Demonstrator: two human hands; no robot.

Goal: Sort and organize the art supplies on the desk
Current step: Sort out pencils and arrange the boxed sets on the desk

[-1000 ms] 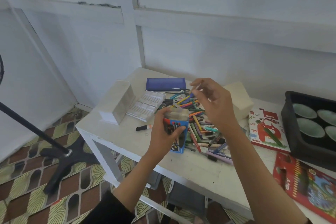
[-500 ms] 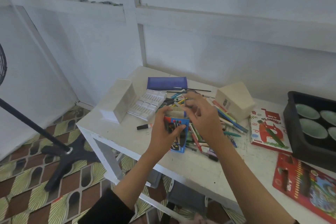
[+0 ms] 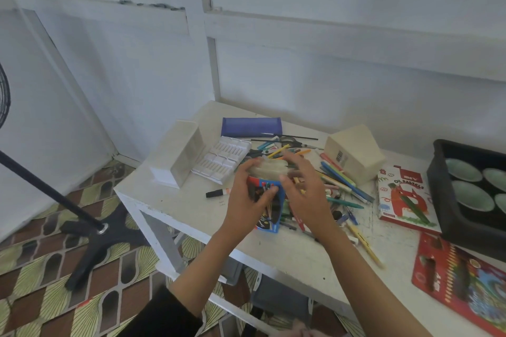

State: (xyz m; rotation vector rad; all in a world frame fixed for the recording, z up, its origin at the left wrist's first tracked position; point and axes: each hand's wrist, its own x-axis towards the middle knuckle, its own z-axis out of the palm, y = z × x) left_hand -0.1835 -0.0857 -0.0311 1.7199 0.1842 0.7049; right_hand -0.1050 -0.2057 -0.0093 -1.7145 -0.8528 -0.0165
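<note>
My left hand (image 3: 246, 200) grips a blue and red crayon box (image 3: 269, 206) with its open pale flap at the top, held just above the white desk (image 3: 191, 208). My right hand (image 3: 304, 194) is at the box's right side and top, fingers spread and loosely bent over the flap, blurred; whether it pinches anything I cannot tell. Behind and to the right lies a pile of loose pens and pencils (image 3: 339, 186). A black marker (image 3: 217, 193) lies alone left of the box.
A white plastic tray (image 3: 221, 159) and white box (image 3: 180, 153) sit at the back left, a blue pencil case (image 3: 252, 127) behind them. A cream box (image 3: 356, 153), oil pastels box (image 3: 402, 194), red pencil set (image 3: 462, 282) and black tray of bowls (image 3: 471, 189) stand to the right.
My right hand came down from above the pen pile to the top of the crayon box. My left hand kept hold of the box.
</note>
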